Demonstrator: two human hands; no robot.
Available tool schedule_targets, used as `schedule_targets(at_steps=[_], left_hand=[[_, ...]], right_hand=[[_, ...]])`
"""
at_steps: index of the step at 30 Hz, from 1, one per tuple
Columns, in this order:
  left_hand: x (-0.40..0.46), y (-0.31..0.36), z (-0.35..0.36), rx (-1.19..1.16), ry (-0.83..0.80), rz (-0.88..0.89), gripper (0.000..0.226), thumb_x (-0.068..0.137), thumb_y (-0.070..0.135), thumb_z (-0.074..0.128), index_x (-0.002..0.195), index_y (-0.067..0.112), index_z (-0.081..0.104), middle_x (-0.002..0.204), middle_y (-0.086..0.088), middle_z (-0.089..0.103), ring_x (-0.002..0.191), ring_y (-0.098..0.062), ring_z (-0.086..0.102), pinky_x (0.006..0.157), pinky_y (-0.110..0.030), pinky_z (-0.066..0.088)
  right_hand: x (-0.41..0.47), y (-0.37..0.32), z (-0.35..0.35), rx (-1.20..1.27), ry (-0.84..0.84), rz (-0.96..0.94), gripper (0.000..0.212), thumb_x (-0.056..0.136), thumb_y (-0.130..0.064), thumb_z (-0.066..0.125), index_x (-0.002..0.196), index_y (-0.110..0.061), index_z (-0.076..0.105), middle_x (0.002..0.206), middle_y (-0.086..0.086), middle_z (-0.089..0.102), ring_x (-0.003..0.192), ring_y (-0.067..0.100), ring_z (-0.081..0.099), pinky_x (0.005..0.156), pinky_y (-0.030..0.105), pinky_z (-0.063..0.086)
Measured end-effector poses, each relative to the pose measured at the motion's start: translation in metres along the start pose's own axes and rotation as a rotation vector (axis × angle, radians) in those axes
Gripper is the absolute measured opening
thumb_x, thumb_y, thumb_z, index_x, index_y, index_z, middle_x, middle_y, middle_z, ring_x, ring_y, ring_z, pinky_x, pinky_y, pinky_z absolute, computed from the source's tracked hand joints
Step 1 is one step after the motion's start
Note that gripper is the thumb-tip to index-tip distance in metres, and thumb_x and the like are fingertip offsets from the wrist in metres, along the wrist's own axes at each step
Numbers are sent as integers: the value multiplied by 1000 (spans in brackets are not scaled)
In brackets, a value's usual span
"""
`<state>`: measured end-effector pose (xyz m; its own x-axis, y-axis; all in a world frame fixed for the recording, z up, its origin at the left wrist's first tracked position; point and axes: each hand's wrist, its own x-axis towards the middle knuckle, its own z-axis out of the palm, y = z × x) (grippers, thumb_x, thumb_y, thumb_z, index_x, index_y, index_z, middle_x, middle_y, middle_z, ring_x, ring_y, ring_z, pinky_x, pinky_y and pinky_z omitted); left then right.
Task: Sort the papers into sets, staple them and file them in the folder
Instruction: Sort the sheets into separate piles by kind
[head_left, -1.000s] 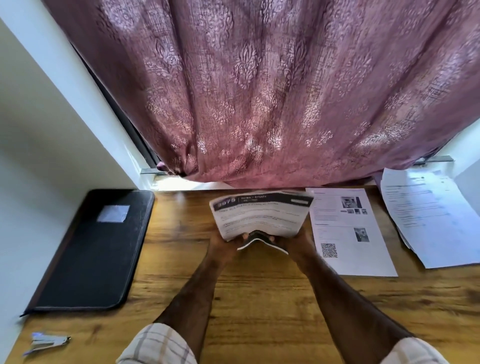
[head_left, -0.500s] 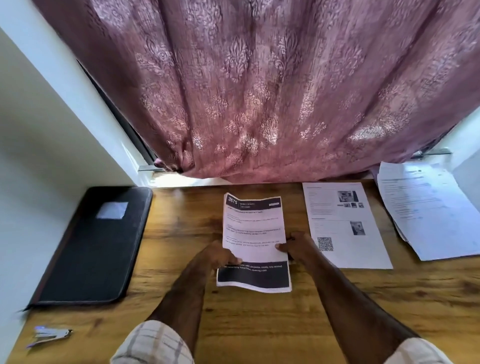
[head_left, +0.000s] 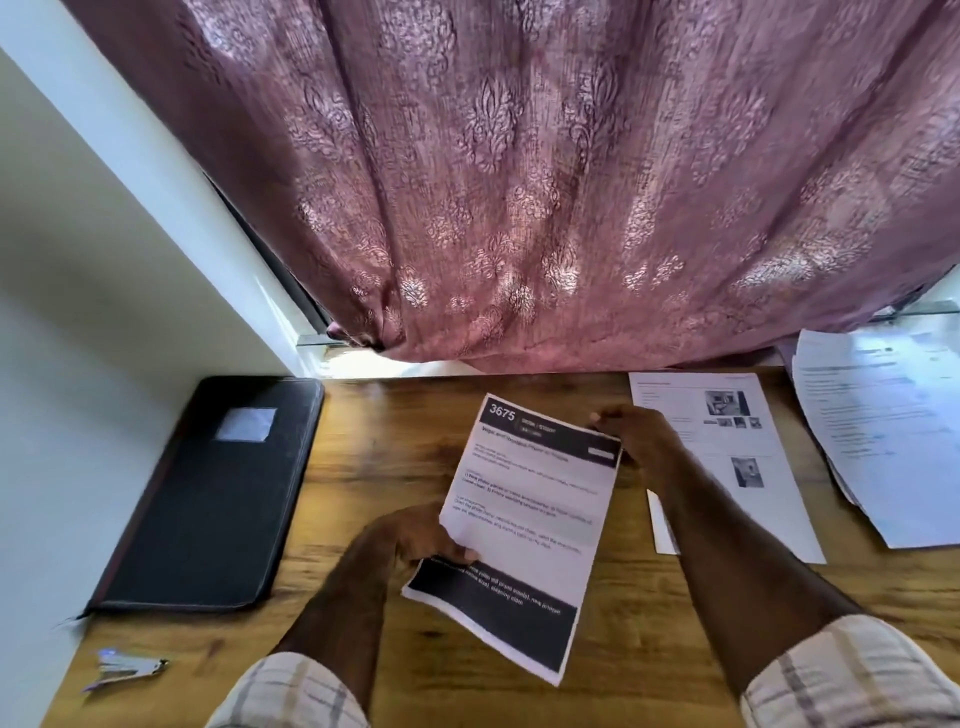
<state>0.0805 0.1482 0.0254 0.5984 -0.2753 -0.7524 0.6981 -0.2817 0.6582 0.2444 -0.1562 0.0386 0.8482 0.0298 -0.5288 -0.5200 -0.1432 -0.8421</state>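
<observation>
Two bare forearms are seen, each ending in a hand — the left hand (head_left: 410, 535) and the right hand (head_left: 641, 441). Both sleeves are rolled or cut short near the elbow — a pale cream cloth crossed by a faint grey and tan check.

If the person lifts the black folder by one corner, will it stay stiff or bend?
The folder will probably stay fairly stiff: it lies flat with straight edges and a stitched border, unlike the thin sheet in the hands. It looks thick for its area, so likely heavier than the papers. Its textured cover seems unlikely to slip from the fingers.
</observation>
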Motion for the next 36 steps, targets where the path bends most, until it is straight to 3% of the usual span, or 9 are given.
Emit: schedule_targets(at_steps=[3, 5, 8, 10, 13, 19, 25, 30, 36], left_hand=[[2, -1, -3, -83, 9, -21, 68, 74, 3, 93, 136, 17, 67, 132, -6, 73, 128, -30, 65, 114, -49, 49], [8, 0, -4, -143, 72, -21, 69, 71, 5, 95, 134, 16, 69, 130, -5, 74, 127, -28, 66, 115, -48, 48], [19, 8, -3, -242, 215, -38, 62, 67, 8, 98, 124, 13, 75, 122, -5, 77, 118, -25, 70, 112, -44, 51], [23, 20, 2, -294, 294, -5, 47, 73, 1, 92, 116, 13, 76, 117, -7, 79, 105, -19, 74, 97, -35, 57], [28, 39, 10, -306, 424, 7, 35, 79, -2, 87, 106, 16, 75, 100, -4, 79, 89, -14, 71, 78, -30, 56], [46, 45, 8, -139, 582, 110, 50, 77, 6, 91, 122, 19, 73, 125, -5, 75, 88, -9, 70, 70, -22, 57], [39, 30, 12, 475, 886, 51, 77, 83, 54, 80, 141, 22, 41, 134, -2, 63, 121, -33, 64, 94, -48, 55], [30, 31, 17, 558, 951, 54, 65, 88, 57, 70, 136, 24, 40, 133, -5, 62, 118, -31, 63, 95, -48, 57], [41, 61, 60, 695, 941, 129, 72, 97, 57, 59, 153, 16, 40, 148, -10, 56, 134, -33, 54, 107, -47, 50]], right_hand=[[4, -2, 6, 17, 54, -66, 5, 89, -11, 83, 91, -10, 78, 96, 15, 79, 83, 28, 74, 75, 37, 60], [0, -1, 9, 102, 128, -75, 17, 94, -31, 79, 92, -14, 78, 93, 12, 80, 83, 29, 77, 81, 44, 62], [-19, 11, 16, 152, -89, -41, 43, 103, -52, 60, 100, -12, 78, 90, 8, 80, 74, 28, 77, 64, 37, 59], [-26, 25, 19, 77, -198, -3, 39, 101, -44, 63, 103, -7, 77, 89, 12, 79, 69, 27, 72, 51, 27, 48], [-19, 50, 22, -69, -163, 79, 18, 93, -18, 77, 104, -5, 74, 99, 15, 80, 80, 28, 76, 52, 26, 51], [-27, 59, 32, -422, -21, 3, 32, 80, -7, 89, 104, -17, 70, 104, 0, 78, 87, 15, 73, 62, 23, 54], [-44, 54, 35, -730, 42, -122, 44, 81, -30, 89, 115, -18, 62, 109, -3, 73, 85, 14, 66, 55, 18, 45], [-67, 49, 27, -820, -15, -133, 39, 89, -39, 81, 115, -18, 59, 106, -5, 66, 88, 14, 61, 61, 22, 45], [-82, 34, -39, -803, 127, -210, 28, 98, -38, 70, 119, -19, 67, 105, -5, 72, 94, 19, 70, 80, 31, 57]])
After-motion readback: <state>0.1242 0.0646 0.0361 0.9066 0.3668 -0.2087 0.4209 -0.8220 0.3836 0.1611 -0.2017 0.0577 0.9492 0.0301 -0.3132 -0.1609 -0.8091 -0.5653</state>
